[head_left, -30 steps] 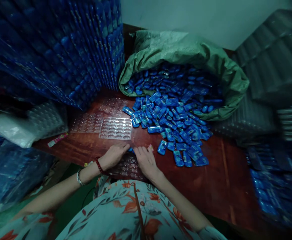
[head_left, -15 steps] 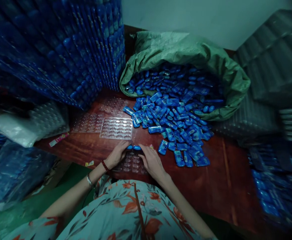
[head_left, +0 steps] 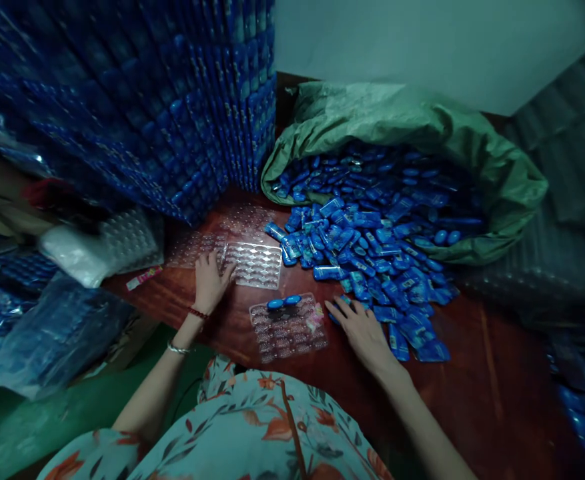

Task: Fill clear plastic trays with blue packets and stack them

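In front of me a clear plastic tray (head_left: pixel 292 337) with rows of moulded pockets lies on the table. Two glossy blue oval cases (head_left: pixel 283 303) rest along its far edge. My left hand (head_left: pixel 211 280) is off to the left, fingers spread at the left edge of a second clear tray (head_left: pixel 257 265); it holds nothing that I can see. Over at the right, my right hand (head_left: pixel 362 330) reaches with outstretched fingers onto the near edge of a pile of small blue packs (head_left: pixel 362 247). A pack lies partly hidden beneath those fingertips. A small pinkish label or wrapper (head_left: pixel 315 319) lies on the near tray's right side.
A green sack (head_left: pixel 502 167) full of blue pieces lies open behind the pile. Tall stacks of filled blue trays (head_left: pixel 182 120) stand at the left. A bundle of clear trays (head_left: pixel 132 237) and a pink strip (head_left: pixel 145 277) sit on the table's left side.
Both hands have left the two blue cases on the near tray. My left hand has moved left to the other tray, my right hand right to the pile. The view has shifted.
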The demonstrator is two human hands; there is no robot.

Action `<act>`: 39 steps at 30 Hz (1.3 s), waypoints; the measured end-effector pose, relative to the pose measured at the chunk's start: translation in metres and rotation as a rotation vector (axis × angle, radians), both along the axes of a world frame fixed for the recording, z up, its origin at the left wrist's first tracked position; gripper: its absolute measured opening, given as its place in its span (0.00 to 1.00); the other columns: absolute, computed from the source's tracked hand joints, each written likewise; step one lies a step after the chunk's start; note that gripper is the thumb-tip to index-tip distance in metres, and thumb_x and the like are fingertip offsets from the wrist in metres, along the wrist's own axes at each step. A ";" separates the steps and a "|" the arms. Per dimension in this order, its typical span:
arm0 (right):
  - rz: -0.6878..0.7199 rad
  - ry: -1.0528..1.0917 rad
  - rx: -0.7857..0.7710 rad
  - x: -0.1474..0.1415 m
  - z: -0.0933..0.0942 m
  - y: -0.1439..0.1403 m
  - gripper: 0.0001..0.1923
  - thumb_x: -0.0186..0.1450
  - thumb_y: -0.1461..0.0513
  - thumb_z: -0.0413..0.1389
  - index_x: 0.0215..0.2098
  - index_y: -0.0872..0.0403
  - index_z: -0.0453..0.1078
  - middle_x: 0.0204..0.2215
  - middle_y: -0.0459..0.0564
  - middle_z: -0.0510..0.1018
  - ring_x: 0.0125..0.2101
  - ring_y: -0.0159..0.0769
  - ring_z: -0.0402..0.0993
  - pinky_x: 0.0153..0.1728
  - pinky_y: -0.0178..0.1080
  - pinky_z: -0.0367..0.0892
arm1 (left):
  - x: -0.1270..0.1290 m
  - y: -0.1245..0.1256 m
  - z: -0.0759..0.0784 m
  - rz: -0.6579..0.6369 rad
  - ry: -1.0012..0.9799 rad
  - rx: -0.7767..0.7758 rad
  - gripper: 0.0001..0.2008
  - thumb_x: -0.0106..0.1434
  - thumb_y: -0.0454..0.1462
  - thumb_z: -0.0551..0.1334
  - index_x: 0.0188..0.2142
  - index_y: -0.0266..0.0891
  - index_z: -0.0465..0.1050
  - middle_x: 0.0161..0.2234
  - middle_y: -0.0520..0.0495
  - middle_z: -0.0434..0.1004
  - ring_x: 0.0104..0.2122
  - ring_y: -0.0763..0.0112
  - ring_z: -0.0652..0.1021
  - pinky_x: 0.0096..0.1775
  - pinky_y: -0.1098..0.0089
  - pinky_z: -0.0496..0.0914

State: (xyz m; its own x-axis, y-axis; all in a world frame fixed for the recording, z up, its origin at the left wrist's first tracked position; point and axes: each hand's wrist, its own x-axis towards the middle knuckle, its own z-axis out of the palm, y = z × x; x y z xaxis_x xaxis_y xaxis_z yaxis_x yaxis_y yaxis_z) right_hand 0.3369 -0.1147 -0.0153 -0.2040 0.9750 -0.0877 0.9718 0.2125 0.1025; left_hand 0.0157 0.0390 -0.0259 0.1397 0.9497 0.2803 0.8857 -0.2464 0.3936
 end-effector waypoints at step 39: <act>-0.910 1.700 0.046 -0.077 -0.024 -0.019 0.21 0.55 0.50 0.58 0.39 0.52 0.58 0.24 0.40 0.71 0.17 0.31 0.71 0.18 0.33 0.66 | 0.140 0.080 0.009 -0.535 0.029 -0.318 0.32 0.50 0.47 0.69 0.50 0.35 0.64 0.43 0.38 0.69 0.43 0.53 0.72 0.44 0.60 0.67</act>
